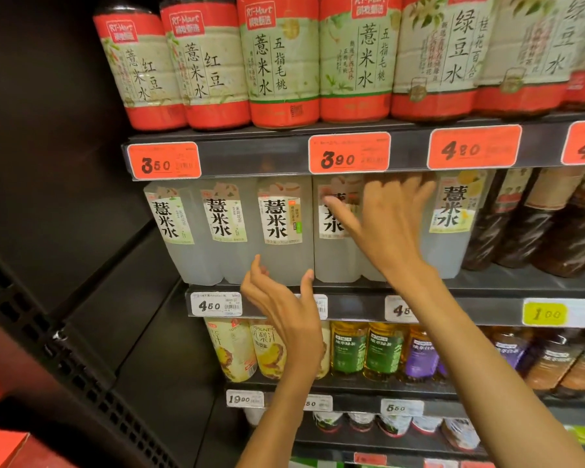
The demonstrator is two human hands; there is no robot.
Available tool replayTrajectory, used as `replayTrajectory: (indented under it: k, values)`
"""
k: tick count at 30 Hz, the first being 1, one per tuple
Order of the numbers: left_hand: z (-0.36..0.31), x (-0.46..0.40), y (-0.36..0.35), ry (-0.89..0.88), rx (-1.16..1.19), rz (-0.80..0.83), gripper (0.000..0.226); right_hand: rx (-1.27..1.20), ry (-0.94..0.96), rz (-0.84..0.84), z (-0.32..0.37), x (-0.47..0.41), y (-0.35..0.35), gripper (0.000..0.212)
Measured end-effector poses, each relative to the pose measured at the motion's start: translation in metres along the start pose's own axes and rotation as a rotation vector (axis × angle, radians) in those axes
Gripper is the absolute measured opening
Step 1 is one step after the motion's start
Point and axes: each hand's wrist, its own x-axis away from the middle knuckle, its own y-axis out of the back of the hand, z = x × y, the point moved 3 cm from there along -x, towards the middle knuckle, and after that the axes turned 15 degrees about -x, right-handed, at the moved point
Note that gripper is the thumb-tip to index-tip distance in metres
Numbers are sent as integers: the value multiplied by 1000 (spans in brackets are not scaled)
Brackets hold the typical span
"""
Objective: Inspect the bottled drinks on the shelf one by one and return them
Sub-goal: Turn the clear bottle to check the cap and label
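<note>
Left hand: the left hand (286, 300) is raised before the front edge of the middle shelf (470, 287), fingers loosely spread and slightly curved, thumb apart; it holds nothing. Its fingertips sit at the base of the third clear bottle (282, 231), and whether they touch it cannot be told.
Right hand: the right hand (384, 224) reaches higher, fingers splayed and blurred, thumb pointing left across the label of the fourth clear bottle (333, 231). The palm covers the bottle behind it; no grip is visible.
Task bottles: a row of pale, cloudy bottled drinks with white labels and bold black characters stands upright along the front edge of the middle shelf, side by side, from its left end to a yellow-accented bottle (453, 221) just right of the right hand.
Further right on that shelf: dark brown bottles (527, 228), leaning in the wide-angle view.
Top shelf: larger bottles with red bands and pale green labels (281, 62), above orange price tags (349, 152).
Lower shelf: yellow juice bottles (232, 349) at the left end, then green-labelled tea bottles (382, 349) and purple-labelled ones.
Left side: a dark perforated side panel (48, 332).
</note>
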Motion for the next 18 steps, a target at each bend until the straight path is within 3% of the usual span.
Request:
replayTrajectory:
  k: [3,11,18]
  values:
    - [-2,4,4,-19,-49,-16,84,-50,-35,172,-2,-14,-6,68]
    - [-17,25,4,-211,-206,47,75,-11,53,289,-4,-27,-5,69]
    - [-24,33,-7,-285,-279,167,78,-171,-71,414,-8,-28,-2,64]
